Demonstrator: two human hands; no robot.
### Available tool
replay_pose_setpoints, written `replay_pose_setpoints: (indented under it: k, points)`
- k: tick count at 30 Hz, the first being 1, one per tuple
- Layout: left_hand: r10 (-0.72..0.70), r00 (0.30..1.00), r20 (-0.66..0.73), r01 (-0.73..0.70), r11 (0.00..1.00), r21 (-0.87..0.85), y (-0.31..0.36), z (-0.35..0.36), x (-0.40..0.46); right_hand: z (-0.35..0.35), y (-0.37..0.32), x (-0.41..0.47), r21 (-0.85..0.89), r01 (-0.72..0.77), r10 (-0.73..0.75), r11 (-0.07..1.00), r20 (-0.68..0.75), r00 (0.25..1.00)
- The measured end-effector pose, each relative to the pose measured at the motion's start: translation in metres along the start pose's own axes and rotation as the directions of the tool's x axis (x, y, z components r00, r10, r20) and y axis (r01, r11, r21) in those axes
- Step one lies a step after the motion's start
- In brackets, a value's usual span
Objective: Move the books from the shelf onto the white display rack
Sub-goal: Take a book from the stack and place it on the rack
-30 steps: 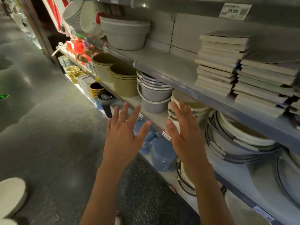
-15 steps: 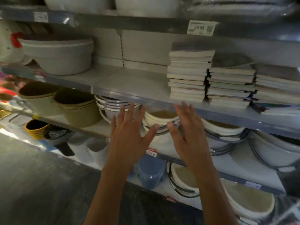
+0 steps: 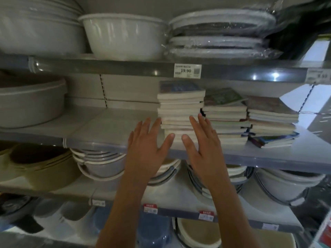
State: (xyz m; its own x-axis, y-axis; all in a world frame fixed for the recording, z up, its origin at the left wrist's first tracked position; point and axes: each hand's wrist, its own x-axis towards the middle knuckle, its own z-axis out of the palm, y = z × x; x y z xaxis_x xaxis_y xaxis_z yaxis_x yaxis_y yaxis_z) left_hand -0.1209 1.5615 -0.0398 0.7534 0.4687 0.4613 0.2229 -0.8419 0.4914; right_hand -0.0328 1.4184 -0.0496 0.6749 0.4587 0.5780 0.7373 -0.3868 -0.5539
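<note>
Both hands' grip open, empty, left hand [image 3: 146,151], right hand [image 3: 204,149], before books [image 3: 180,111], basins [image 3: 123,35] above

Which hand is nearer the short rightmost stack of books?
Right. The right hand is raised before the tall left stack, two stacks from the rightmost stack of books; the left hand is further left, beside it.

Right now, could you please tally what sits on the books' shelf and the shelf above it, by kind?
Book stacks: 3
Grey tub beside them: 1
Basins above: 2
Wrapped plate stack: 1
Total: 7
Both hands are open before the left stack.
</note>
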Motion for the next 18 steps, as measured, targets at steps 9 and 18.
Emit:
replay_pose_setpoints:
  k: [9,18]
  points:
    - [-0.041,0.996,-0.081,0.029,0.990,-0.138,-0.003,0.029,0.078,0.014,0.035,0.082,0.075,-0.074,0.082,0.994,-0.103,0.991]
    - [-0.037,0.989,-0.144,-0.013,0.944,-0.330,-0.004,0.044,0.145,0.033,0.049,0.151,0.155,-0.067,0.099,0.986,-0.206,0.974]
